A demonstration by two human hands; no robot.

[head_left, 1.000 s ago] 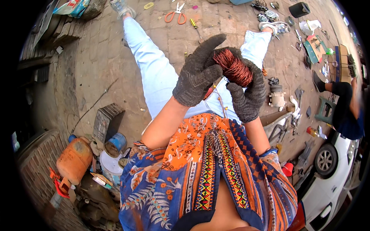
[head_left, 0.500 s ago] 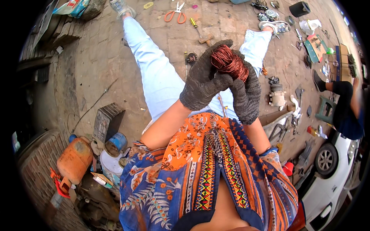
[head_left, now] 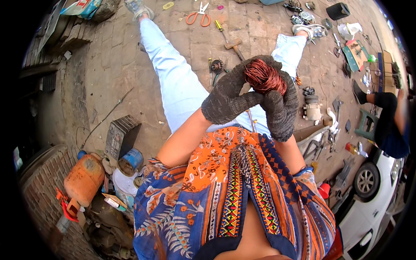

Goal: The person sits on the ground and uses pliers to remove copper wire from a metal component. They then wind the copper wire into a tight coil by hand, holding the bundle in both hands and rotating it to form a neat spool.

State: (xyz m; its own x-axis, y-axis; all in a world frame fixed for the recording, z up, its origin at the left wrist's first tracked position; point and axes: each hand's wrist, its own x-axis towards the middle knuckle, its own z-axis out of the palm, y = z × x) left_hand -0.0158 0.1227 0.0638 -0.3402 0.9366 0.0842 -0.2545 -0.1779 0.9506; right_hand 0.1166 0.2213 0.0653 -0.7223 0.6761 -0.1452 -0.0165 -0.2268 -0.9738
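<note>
Cupping the wire bundle (head_left: pixel 265 79) from both sides, the left hand (head_left: pixel 226 99) and right hand (head_left: pixel 280 113) grasp it, probably to confine strands.

Bright, diffuse daylight; shadows on the paved floor (head_left: pixel 119 65) soft; pale trousers (head_left: pixel 171 71) near washed out; white car (head_left: pixel 373 210) bright, upper right rim overexposed; far left sunk in deep shadow, detail lost; wire coil (head_left: pixel 265 78) fairly crisp, strands readable, slight sheen; left hand (head_left: pixel 229 97) and right hand (head_left: pixel 281 108) dark, glove knit visible; fisheye bends the brickwork (head_left: pixel 47 186) at lower left; black vignette rounds the corners; right rim stretched, soft.
</note>
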